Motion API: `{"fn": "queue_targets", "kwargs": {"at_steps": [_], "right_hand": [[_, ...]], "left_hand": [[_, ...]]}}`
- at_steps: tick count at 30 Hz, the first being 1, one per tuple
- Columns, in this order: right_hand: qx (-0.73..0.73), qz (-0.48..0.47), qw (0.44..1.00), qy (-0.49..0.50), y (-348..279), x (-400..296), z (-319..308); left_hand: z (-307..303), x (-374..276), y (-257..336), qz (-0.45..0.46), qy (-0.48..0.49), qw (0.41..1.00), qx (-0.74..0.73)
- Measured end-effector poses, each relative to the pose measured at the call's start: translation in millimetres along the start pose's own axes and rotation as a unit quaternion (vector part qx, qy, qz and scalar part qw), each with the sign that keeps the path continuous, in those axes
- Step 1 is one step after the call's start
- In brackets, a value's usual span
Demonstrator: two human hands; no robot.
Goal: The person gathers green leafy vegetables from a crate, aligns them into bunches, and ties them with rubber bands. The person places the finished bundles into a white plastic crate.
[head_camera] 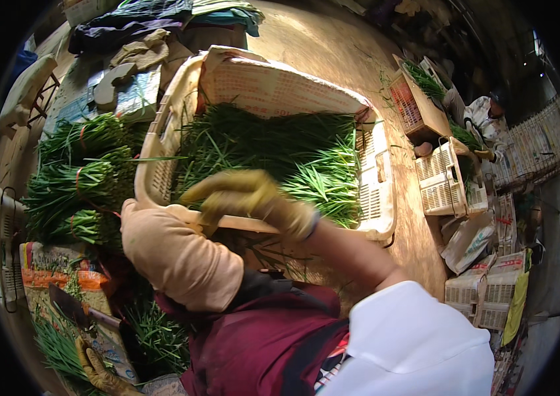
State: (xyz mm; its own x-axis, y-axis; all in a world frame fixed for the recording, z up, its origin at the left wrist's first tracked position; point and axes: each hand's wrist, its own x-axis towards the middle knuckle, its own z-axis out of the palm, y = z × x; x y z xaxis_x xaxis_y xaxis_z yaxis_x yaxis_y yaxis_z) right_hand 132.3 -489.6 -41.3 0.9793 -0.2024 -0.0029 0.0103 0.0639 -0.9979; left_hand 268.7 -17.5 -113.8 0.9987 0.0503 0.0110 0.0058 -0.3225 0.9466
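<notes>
My right hand (252,198), in a yellow work glove and blurred, is over the near rim of a cream plastic crate (384,188), fingers apart, with nothing visible in it. Long green leafy stalks, like garlic chives (329,183), fill the crate, whose far side has a printed woven sack lining (285,89). At the lower left my gloved left hand (99,369) lies beside loose green stalks (57,346); its grip is unclear. A broad-bladed knife (69,307) rests on a printed sack (37,292) above that hand. Tied green bundles (77,180) are stacked left of the crate.
My bent knee (176,252) is against the crate's near left corner. A padded stool (27,94) and piled clothing (131,24) are at the upper left. On the right, a co-worker (485,119) sits by smaller crates (440,173) of greens; more crates (497,292) are stacked nearer.
</notes>
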Motion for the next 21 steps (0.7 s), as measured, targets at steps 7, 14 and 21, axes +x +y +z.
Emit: {"fn": "queue_targets", "kwargs": {"at_steps": [7, 14, 21], "right_hand": [[-0.102, 0.259, 0.915, 0.293, 56.2, -134.7, -236.7], [-0.656, 0.42, 0.627, 0.023, 117.2, -125.1, -184.8], [-0.672, 0.331, 0.657, 0.09, 159.4, -155.4, -210.8]], "left_hand": [[11.6, -22.6, -10.3, -0.107, 0.003, 0.993, -0.055], [25.4, -31.8, -2.4, -0.141, 0.006, 0.99, -0.007], [15.5, -51.2, -3.8, -0.111, -0.071, 0.991, -0.014]]}}
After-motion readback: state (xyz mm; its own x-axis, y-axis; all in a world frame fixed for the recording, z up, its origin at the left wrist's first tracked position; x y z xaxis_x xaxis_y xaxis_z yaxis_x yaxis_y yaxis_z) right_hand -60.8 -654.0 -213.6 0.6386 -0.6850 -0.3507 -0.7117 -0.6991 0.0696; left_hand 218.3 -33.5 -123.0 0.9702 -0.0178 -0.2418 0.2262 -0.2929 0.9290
